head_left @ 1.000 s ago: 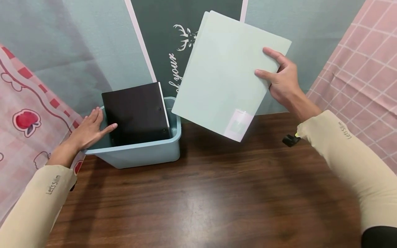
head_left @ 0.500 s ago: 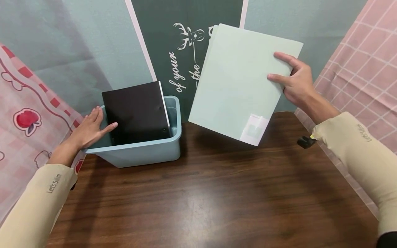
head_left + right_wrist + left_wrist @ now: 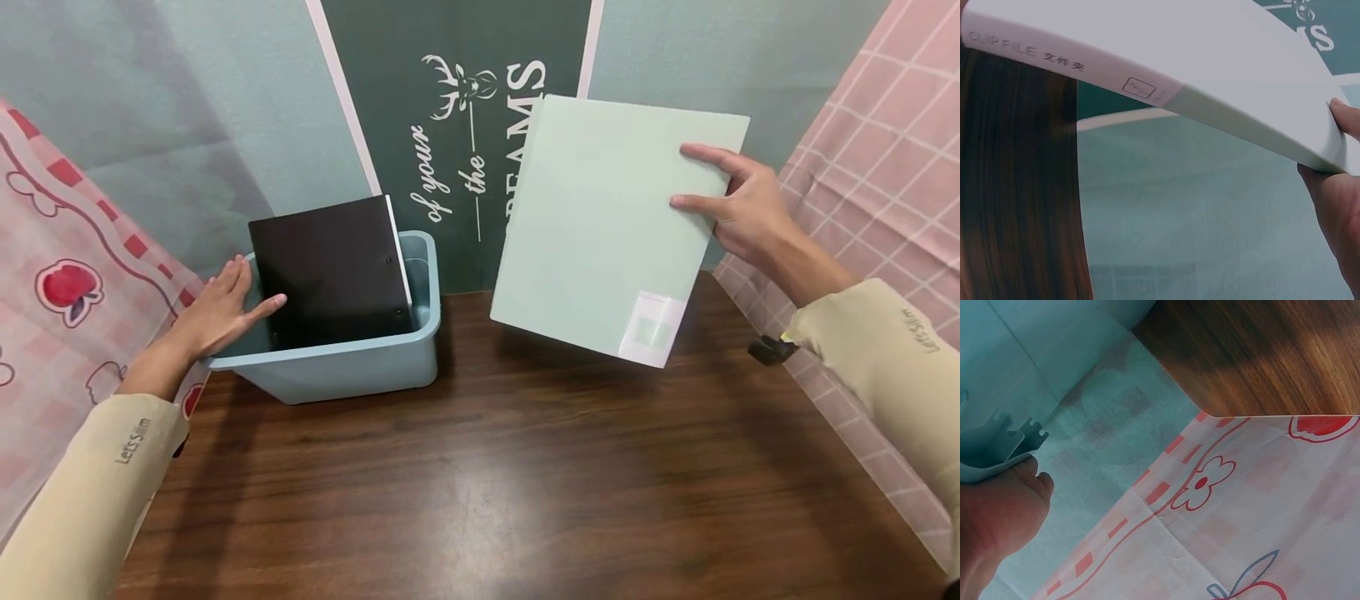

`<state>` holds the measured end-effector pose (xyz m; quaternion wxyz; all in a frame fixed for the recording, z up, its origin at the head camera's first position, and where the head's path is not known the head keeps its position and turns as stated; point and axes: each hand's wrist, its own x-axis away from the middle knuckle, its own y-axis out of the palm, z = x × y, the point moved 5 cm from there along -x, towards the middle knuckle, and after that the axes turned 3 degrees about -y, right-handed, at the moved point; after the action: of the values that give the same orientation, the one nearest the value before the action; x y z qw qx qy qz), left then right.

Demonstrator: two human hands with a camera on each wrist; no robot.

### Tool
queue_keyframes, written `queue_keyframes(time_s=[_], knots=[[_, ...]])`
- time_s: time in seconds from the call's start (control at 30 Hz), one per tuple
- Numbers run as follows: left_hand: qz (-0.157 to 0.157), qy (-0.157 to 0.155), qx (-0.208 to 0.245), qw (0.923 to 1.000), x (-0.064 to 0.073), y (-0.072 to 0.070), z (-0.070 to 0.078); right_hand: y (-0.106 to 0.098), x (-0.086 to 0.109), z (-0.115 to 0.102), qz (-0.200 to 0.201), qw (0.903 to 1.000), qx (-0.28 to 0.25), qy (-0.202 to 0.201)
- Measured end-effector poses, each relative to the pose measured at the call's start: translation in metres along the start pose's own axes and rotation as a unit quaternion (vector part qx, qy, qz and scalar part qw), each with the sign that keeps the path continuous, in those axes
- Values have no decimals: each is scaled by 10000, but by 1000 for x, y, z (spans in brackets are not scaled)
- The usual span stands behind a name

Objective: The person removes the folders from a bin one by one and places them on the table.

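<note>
A pale green clip file [image 3: 600,225] with a white label tilts in the air above the right-hand part of the table. At its right edge, my right hand [image 3: 750,208] grips it, thumb and index finger lying on the front cover. The spine shows printed lettering in the right wrist view, beside the hand [image 3: 1338,206]. My left hand [image 3: 213,312] rests at the left end of a blue plastic bin [image 3: 345,375], fingers extended and thumb reaching over the inside. Inside that bin a black folder [image 3: 330,275] leans, its lower part hidden by the front wall.
A dark wooden table [image 3: 465,483] lies below. Behind it hangs a blue-green cloth [image 3: 255,100] with white lettering and a deer head. Pink patterned cloth [image 3: 90,333] borders the left, pink checked cloth [image 3: 862,217] the right.
My right hand has carried the clip file right and downward, away from the bin, uncovering more lettering on the back cloth. The left hand, bin and black folder stay in place.
</note>
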<state>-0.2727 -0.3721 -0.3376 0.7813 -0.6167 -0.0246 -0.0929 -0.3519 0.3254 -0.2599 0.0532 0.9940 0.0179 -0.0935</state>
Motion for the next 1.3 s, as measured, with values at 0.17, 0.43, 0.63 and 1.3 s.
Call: queue_keyframes(time_s=[0.17, 0.43, 0.63, 1.3], knots=[[-32, -5, 3, 10000, 0, 0, -2, -13, 4, 4, -170, 9976, 623, 247], [-25, 0, -4, 10000, 0, -2, -2, -39, 9, 12, -428, 9684, 2443, 281], [-40, -17, 5, 10000, -1, -1, -2, -54, 9, 20, -497, 9415, 3326, 239], [-45, -30, 67, 10000, 1, -1, 0, -87, 3, 40, -855, 9002, 4232, 572]])
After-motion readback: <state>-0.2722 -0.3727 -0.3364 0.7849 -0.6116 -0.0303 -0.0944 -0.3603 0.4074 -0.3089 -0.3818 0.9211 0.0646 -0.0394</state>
